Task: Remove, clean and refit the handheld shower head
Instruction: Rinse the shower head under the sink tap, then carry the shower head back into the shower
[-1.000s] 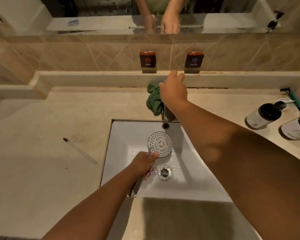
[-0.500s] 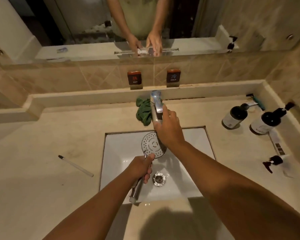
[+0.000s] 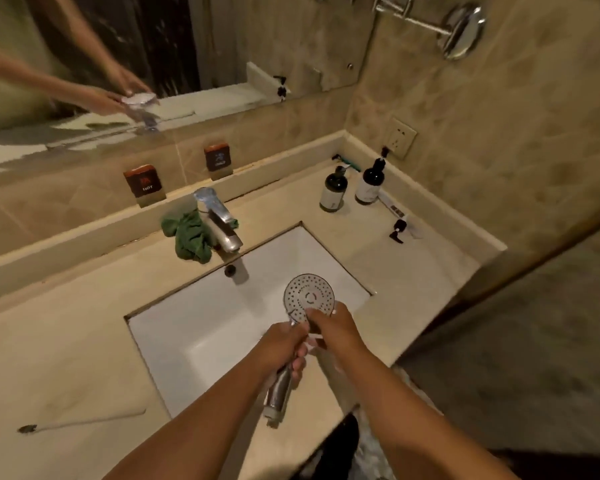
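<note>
The chrome shower head (image 3: 308, 295), detached from any hose, is held face up over the white sink (image 3: 201, 327). My left hand (image 3: 283, 344) grips its handle, whose open end points toward me. My right hand (image 3: 333, 327) rests on the lower rim of the round spray face, fingers curled against it. A green cloth (image 3: 189, 237) lies bunched on the counter behind the chrome tap (image 3: 219, 220).
Two dark pump bottles (image 3: 333, 190) (image 3: 370, 183) stand at the counter's back right, with a small black pump piece (image 3: 397, 230) near them. A thin brush (image 3: 80, 420) lies on the counter at the left. Wall mirror behind, tiled wall on the right.
My right hand left the tap and came down onto the shower head's face. The view swung right and the shower head moved toward the sink's front right.
</note>
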`<action>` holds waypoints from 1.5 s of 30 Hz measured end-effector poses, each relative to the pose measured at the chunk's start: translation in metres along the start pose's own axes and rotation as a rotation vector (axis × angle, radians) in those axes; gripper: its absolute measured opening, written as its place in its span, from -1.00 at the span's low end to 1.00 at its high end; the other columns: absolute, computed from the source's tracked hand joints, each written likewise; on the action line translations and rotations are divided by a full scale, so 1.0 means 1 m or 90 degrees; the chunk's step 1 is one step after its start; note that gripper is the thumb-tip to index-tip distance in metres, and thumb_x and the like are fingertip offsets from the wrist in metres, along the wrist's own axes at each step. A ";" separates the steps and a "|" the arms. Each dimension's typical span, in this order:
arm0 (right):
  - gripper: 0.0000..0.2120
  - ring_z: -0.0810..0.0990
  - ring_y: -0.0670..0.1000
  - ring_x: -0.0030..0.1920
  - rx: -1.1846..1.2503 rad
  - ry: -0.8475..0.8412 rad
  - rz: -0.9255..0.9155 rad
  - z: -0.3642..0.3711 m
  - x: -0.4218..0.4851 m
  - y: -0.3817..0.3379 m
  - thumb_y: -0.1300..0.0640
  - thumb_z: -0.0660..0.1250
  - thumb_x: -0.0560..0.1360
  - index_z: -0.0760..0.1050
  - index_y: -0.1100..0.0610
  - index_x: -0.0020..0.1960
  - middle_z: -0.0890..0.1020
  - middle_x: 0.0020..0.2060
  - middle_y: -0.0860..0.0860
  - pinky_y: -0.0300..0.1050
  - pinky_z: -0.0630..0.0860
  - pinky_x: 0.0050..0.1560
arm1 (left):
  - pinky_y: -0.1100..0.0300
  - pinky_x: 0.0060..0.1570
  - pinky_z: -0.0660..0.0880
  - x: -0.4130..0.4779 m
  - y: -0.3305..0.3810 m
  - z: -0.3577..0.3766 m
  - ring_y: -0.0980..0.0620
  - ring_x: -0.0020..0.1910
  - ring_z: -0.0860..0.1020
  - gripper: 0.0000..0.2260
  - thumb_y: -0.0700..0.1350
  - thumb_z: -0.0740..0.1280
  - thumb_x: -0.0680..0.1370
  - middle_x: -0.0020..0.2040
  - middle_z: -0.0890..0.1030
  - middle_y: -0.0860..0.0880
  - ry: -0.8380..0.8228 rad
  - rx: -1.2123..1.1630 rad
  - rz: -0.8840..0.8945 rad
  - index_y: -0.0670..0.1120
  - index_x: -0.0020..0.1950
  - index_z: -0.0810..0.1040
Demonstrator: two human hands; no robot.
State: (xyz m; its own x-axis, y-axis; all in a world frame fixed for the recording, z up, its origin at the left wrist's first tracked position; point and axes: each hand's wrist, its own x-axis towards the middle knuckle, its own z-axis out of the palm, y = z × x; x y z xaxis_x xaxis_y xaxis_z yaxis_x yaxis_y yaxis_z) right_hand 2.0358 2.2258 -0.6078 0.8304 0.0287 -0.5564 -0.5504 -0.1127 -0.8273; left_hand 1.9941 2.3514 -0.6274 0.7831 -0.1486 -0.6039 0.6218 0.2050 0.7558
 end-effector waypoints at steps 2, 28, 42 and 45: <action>-0.73 0.69 0.06 -0.28 0.138 0.015 0.038 -0.024 -0.021 0.010 0.18 0.36 0.55 0.52 0.22 0.23 0.72 -0.13 0.15 -0.13 0.58 -0.37 | 0.23 -0.55 0.39 -0.002 -0.003 0.024 0.01 -0.59 0.39 -0.66 0.02 0.28 0.64 -0.47 0.50 -0.10 -0.043 0.031 0.002 -0.18 -0.22 0.54; -0.78 0.49 0.05 -0.56 0.628 0.439 -0.120 -0.378 -0.404 0.255 0.11 0.32 0.57 0.50 0.27 0.06 0.59 -0.37 0.14 -0.18 0.41 -0.54 | 0.09 -0.27 0.55 -0.187 -0.227 0.453 -0.11 -0.34 0.60 -0.85 -0.25 0.20 0.64 -0.23 0.63 -0.21 -0.683 0.454 -0.228 -0.17 0.14 0.53; -0.74 0.59 -0.03 -0.40 0.577 0.763 -0.194 -0.502 -0.628 0.343 0.28 0.36 0.54 0.48 0.15 0.21 0.63 -0.05 0.18 -0.23 0.39 -0.56 | -0.15 0.18 0.53 -0.359 -0.332 0.643 -0.16 -0.02 0.66 -0.71 -0.24 0.26 0.64 0.11 0.64 -0.21 -1.014 0.599 -0.193 -0.08 0.36 0.45; -0.81 0.65 0.01 -0.27 0.567 0.814 -0.191 -0.517 -0.657 0.355 0.24 0.37 0.54 0.51 0.10 0.14 0.65 -0.06 0.12 -0.15 0.53 -0.39 | -0.05 0.04 0.60 -0.380 -0.350 0.675 -0.09 -0.05 0.67 -0.71 -0.25 0.26 0.64 0.11 0.64 -0.20 -1.071 0.599 -0.179 -0.10 0.36 0.47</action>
State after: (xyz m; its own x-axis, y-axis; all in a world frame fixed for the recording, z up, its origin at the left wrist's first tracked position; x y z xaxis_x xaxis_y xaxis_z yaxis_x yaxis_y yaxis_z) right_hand 1.3392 1.6531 -0.4957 0.1824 -0.9288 -0.3225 0.1492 0.3503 -0.9247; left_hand 1.4871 1.6832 -0.4917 -0.4686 -0.8216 -0.3245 0.0713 -0.4013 0.9132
